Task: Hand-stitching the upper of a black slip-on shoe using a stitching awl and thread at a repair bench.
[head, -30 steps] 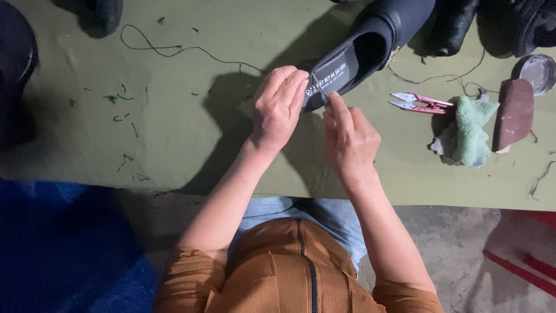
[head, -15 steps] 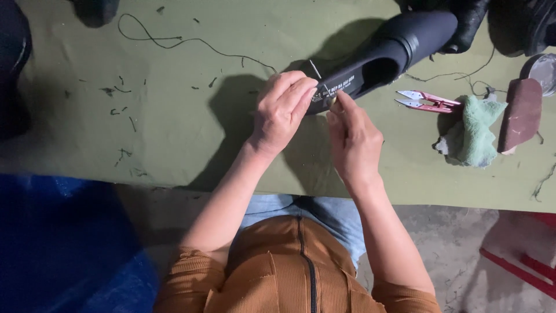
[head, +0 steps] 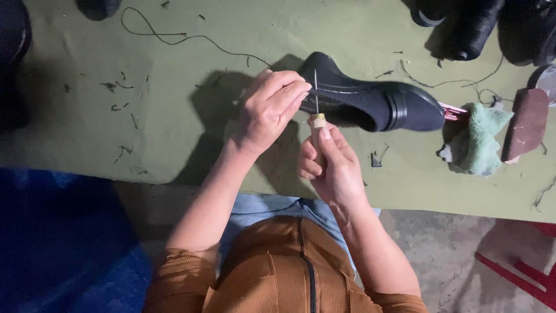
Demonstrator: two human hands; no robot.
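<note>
A black slip-on shoe [head: 376, 98] hangs on its side over the green table [head: 174, 133], toe pointing right. My left hand [head: 269, 110] grips it at the heel end, fingers curled over the rim. My right hand [head: 327, 165] sits just below the shoe and holds a wooden-handled awl [head: 316, 119] upright. Its thin metal needle points up against the shoe's side near the opening.
A green cloth [head: 478, 139] and a brown block [head: 527, 124] lie at the right. Pink-handled snips [head: 454, 110] peek out behind the shoe's toe. Black thread [head: 174, 37] and scraps litter the table. Dark thread spools [head: 475, 26] stand at the back right.
The shoe has turned from opening-up to lying on its side and swung lower and rightward. My right hand dropped below it, and the awl now shows upright.
</note>
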